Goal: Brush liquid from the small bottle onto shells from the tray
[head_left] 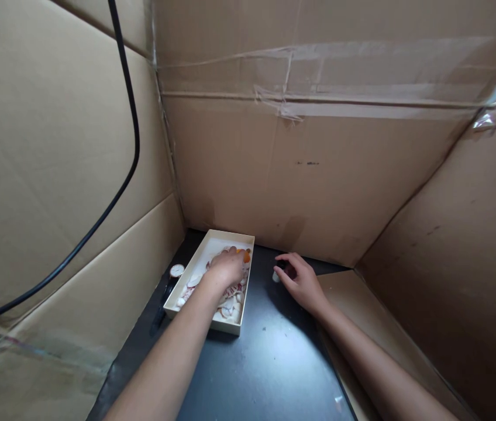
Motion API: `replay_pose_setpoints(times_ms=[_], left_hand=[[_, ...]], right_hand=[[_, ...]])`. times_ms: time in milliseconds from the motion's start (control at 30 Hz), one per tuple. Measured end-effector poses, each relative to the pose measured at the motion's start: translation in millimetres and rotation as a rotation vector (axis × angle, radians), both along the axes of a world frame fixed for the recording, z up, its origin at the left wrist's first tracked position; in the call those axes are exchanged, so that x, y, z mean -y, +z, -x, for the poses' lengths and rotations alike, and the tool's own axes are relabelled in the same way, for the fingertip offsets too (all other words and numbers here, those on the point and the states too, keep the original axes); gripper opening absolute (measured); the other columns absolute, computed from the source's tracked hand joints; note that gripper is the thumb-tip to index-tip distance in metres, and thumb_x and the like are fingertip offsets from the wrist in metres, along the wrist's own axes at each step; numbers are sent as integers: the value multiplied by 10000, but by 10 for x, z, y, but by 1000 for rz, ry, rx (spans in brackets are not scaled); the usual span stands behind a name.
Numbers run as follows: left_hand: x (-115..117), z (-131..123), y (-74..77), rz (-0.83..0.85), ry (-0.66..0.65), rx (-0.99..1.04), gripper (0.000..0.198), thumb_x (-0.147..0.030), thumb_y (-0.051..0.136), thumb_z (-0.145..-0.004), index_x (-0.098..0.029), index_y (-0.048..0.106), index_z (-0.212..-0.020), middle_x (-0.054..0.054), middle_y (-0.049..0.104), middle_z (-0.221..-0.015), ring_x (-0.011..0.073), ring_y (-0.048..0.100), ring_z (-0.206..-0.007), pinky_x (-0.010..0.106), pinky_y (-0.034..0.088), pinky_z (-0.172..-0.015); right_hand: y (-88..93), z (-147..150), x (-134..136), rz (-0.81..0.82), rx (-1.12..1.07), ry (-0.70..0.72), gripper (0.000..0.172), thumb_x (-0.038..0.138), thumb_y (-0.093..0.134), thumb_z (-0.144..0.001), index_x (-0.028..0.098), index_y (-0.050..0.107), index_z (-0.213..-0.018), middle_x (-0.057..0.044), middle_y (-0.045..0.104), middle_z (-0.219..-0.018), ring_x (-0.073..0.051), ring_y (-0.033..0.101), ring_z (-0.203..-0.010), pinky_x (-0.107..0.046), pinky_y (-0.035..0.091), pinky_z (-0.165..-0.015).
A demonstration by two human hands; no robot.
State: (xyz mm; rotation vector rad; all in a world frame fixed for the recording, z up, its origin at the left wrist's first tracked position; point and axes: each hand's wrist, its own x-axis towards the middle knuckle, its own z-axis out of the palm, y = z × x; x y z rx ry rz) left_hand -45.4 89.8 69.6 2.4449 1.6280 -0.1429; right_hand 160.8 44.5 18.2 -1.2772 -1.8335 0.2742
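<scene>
A shallow cream box holds pale seashells and lies on the dark tabletop. My left hand reaches into its far right part, fingers curled down at a small orange object. The fingertips are partly hidden, but they appear closed on it. Right of the box, my right hand curls its thumb and fingers round a small dark object with a pale end, close to the tabletop. Its exact kind is too small to tell, and the hand covers part of it.
A wristwatch with a white dial lies left of the box. Cardboard walls enclose the black table at the back and both sides. A cardboard sheet lies at the right. A black cable hangs at the left.
</scene>
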Motion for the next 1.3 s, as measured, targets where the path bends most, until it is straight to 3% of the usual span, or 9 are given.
replay_pose_setpoints(times_ms=[233, 533, 733, 867, 1067, 1300], left_hand=[[-24, 10, -105, 7, -1, 64, 550, -152, 532, -718, -183, 445, -1260, 158, 473, -1322, 273, 477, -1236, 347, 419, -982], [-32, -44, 90, 65, 10, 46, 457, -247, 483, -760, -167, 525, -1208, 162, 445, -1316, 290, 501, -1190, 357, 433, -974], [-121, -29, -3, 56, -55, 53, 466, -215, 476, -751, -212, 536, -1214, 136, 507, -1256, 287, 474, -1211, 362, 424, -986], [-131, -29, -38, 76, -96, 59, 384, -211, 461, -758, -208, 571, -1125, 117, 554, -1147, 263, 521, -1133, 339, 441, -958], [-94, -46, 3, 41, -52, 12, 320, -147, 474, -705, -171, 547, -1016, 124, 546, -1116, 237, 563, -1046, 294, 464, -888], [-152, -25, 1, 6, -81, -14, 223, -229, 416, -757, -176, 553, -925, 108, 590, -1026, 222, 593, -910, 306, 465, -808]], right_hand=[[39, 17, 29, 31, 18, 24, 180, 302, 525, -891, 206, 598, -1024, -49, 582, -891, -146, 554, -658, -272, 459, -638], [87, 1, 21, 16, 23, 21, 168, 250, 547, -881, 203, 594, -1035, -42, 591, -922, -134, 556, -669, -259, 447, -652], [83, -17, 2, 37, 33, 19, 162, 251, 553, -879, 213, 595, -1031, -39, 595, -929, -132, 565, -672, -257, 450, -654], [98, -6, 18, 46, 37, 20, 163, 249, 556, -877, 215, 598, -1031, -38, 597, -938, -134, 570, -686, -254, 449, -656], [154, -13, 28, 86, 79, 6, 144, 229, 579, -863, 221, 617, -1002, -19, 593, -919, -118, 571, -672, -243, 435, -659], [202, -39, 22, 101, 134, -17, 166, 243, 628, -853, 221, 629, -1018, -20, 612, -949, -124, 584, -719, -238, 423, -666]])
